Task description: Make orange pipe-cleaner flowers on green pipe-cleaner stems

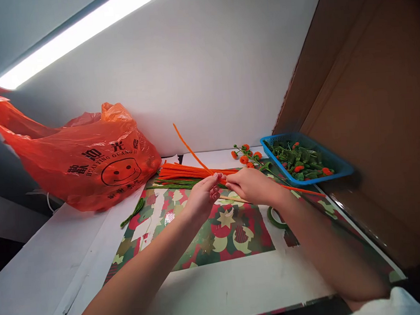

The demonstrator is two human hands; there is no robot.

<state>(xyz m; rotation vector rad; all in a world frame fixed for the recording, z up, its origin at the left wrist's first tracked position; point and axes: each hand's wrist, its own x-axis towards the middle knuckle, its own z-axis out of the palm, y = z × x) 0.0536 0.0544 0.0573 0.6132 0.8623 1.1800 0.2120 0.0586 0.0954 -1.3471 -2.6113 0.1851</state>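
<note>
Over the patterned paper, my left hand (206, 194) and my right hand (251, 185) meet with fingertips nearly touching. Both pinch an orange pipe cleaner (191, 150), whose free end sticks up to the left. Another orange length (304, 190) comes out to the right beyond my right hand. Just behind my hands lies a bundle of orange pipe cleaners (182, 170), with green pipe cleaners (178, 184) along its near side. A thin wooden stick (234, 200) shows below my fingers. My grip partly hides the middle of the pipe cleaner.
A red plastic bag (88, 161) stands at the left. At the back right, a blue basket (286, 171) holds leafy stems with orange bits; orange pompom flowers (244, 159) lie beside it. Green tape (276, 218) sits near my right forearm, a folded green pipe cleaner (133, 213) at left. Cardboard (376, 117) walls the right.
</note>
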